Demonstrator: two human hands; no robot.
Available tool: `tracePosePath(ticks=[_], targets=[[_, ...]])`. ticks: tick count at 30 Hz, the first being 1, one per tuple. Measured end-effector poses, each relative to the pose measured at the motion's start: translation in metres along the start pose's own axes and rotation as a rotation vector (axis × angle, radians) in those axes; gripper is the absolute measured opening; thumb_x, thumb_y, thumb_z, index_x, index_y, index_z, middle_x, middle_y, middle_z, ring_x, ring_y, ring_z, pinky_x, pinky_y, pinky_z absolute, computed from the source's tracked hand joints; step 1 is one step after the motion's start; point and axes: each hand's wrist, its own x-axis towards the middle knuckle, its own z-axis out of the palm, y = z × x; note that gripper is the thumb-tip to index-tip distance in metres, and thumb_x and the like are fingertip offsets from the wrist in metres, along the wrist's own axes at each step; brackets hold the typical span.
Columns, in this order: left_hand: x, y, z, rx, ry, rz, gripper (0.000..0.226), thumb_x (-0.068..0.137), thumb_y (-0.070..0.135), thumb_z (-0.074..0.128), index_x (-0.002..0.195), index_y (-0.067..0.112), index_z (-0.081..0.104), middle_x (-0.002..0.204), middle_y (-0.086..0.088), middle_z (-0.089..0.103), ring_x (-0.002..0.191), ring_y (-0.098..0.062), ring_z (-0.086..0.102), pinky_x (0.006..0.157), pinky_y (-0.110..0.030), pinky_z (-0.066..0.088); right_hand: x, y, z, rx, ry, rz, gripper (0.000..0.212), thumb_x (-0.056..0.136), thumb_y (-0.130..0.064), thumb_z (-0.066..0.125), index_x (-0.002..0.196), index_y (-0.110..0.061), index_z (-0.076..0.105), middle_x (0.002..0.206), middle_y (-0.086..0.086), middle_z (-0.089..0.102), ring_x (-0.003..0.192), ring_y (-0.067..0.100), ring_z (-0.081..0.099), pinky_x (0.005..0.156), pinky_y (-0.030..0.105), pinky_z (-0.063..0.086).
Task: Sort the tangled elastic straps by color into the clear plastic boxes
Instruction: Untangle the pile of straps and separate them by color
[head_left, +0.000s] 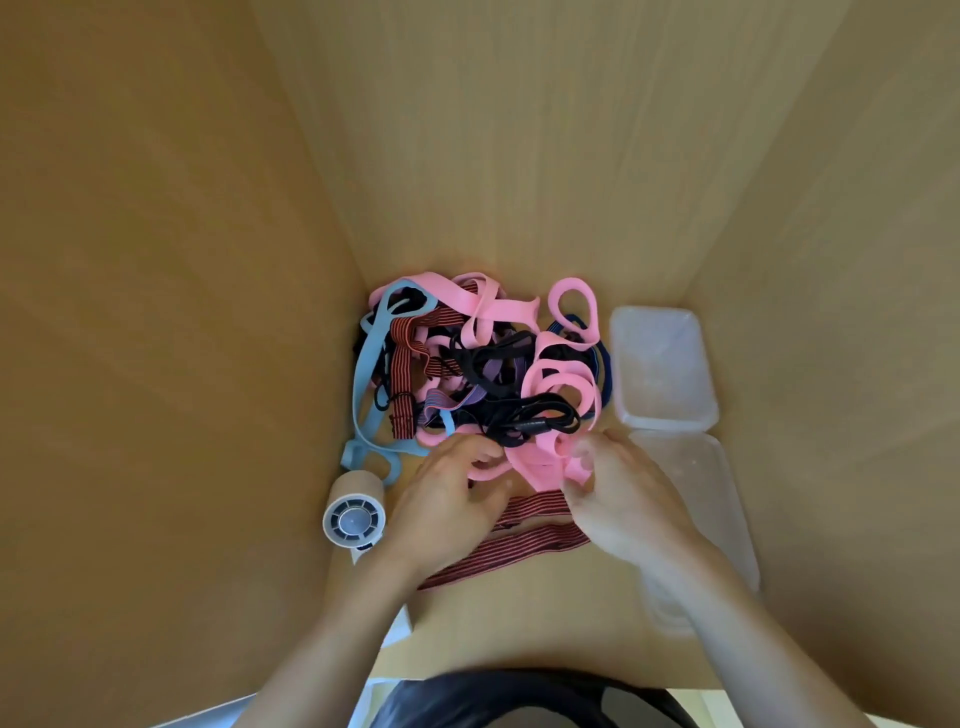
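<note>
The surface (519, 613) and the walls (156, 260) round it look like pale wood laminate, matt, with a fine straight grain. The pink straps (488, 306) are smooth, flat and matt, as is the light blue strap (363, 374). The striped straps (524, 540) are woven elastic cloth, ribbed lengthwise in red and black. The black cords (524, 423) look round and faintly glossy. The two clear boxes (660, 364) are thin translucent plastic with a soft, cloudy sheen. The small fan (353, 512) is smooth plastic, beige and white.
</note>
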Motion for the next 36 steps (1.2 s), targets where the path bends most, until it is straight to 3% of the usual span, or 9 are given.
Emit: tracePosePath(ticks=[2,7,10,16,21,24,28,32,36], targets=[[0.009,0.003,-0.012,0.003,0.11,-0.074,0.02,0.089,0.025,0.066,0.109,0.027,0.064,0.109,0.014,0.062,0.102,-0.004,0.059,0.089,-0.032,0.051,0.007,-0.012,-0.001,0.032,0.018,-0.052,0.025,0.091,-0.031,0.063,0.116,-0.027,0.061,0.112,-0.007,0.058,0.104,0.019,0.061,0.086,0.039,0.053],[0.027,0.003,-0.034,-0.021,0.325,-0.276,0.024,0.086,0.019,0.066,0.11,0.022,0.064,0.115,0.005,0.059,0.092,-0.007,0.06,0.081,-0.031,0.049,0.028,-0.044,0.003,0.074,0.059,-0.197,0.013,0.093,-0.031,0.063,0.105,-0.028,0.067,0.1,-0.015,0.064,0.092,0.009,0.061,0.07,0.022,0.048],[0.039,0.001,-0.045,-0.059,0.389,-0.336,0.028,0.087,0.019,0.064,0.114,0.02,0.061,0.116,0.004,0.056,0.104,-0.018,0.063,0.087,-0.04,0.053,0.042,-0.064,0.001,0.123,0.057,-0.253,0.015,0.093,-0.025,0.062,0.107,-0.026,0.068,0.101,-0.012,0.065,0.091,0.011,0.06,0.075,0.031,0.053],[0.075,-0.002,-0.059,-0.098,0.526,-0.38,0.033,0.085,0.018,0.066,0.117,0.016,0.059,0.118,-0.001,0.063,0.111,-0.022,0.059,0.09,-0.039,0.05,0.073,-0.085,-0.009,0.116,0.038,-0.331,0.015,0.093,-0.023,0.062,0.106,-0.024,0.069,0.102,-0.009,0.07,0.091,0.014,0.066,0.075,0.036,0.057],[0.105,-0.002,-0.06,-0.04,0.474,-0.421,0.048,0.082,0.046,0.072,0.117,0.017,0.056,0.117,-0.002,0.066,0.112,-0.027,0.059,0.096,-0.047,0.049,0.088,-0.084,-0.012,0.16,-0.005,-0.366,0.013,0.091,-0.021,0.062,0.101,-0.025,0.071,0.092,-0.011,0.072,0.081,0.007,0.067,0.073,0.035,0.059],[0.117,-0.004,-0.057,0.088,0.433,-0.501,0.048,0.088,0.055,0.063,0.116,0.016,0.056,0.119,-0.005,0.064,0.115,-0.031,0.057,0.099,-0.049,0.046,0.092,-0.08,-0.011,0.237,-0.022,-0.36,0.012,0.09,-0.019,0.063,0.094,-0.028,0.071,0.083,-0.014,0.071,0.072,0.002,0.065,0.067,0.027,0.056],[0.121,-0.006,-0.06,0.101,0.37,-0.53,0.029,0.089,0.031,0.057,0.111,0.012,0.058,0.118,-0.01,0.062,0.112,-0.035,0.057,0.098,-0.049,0.046,0.095,-0.079,-0.008,0.333,-0.05,-0.359,0.014,0.09,-0.018,0.064,0.09,-0.031,0.071,0.08,-0.019,0.068,0.07,0.0,0.064,0.061,0.015,0.05],[0.115,-0.005,-0.07,0.103,0.285,-0.523,0.018,0.085,0.024,0.056,0.1,0.016,0.059,0.106,-0.008,0.066,0.099,-0.032,0.061,0.087,-0.045,0.053,0.095,-0.082,-0.005,0.406,-0.083,-0.36,0.016,0.09,-0.016,0.063,0.089,-0.029,0.072,0.08,-0.021,0.066,0.076,-0.007,0.062,0.06,0.008,0.046],[0.105,0.0,-0.074,0.01,0.382,-0.441,0.012,0.086,0.016,0.056,0.093,0.015,0.066,0.09,-0.004,0.069,0.086,-0.027,0.065,0.073,-0.038,0.053,0.095,-0.08,-0.003,0.427,-0.109,-0.35,0.018,0.09,-0.017,0.062,0.088,-0.032,0.072,0.085,-0.019,0.068,0.082,-0.01,0.06,0.063,0.006,0.046]])
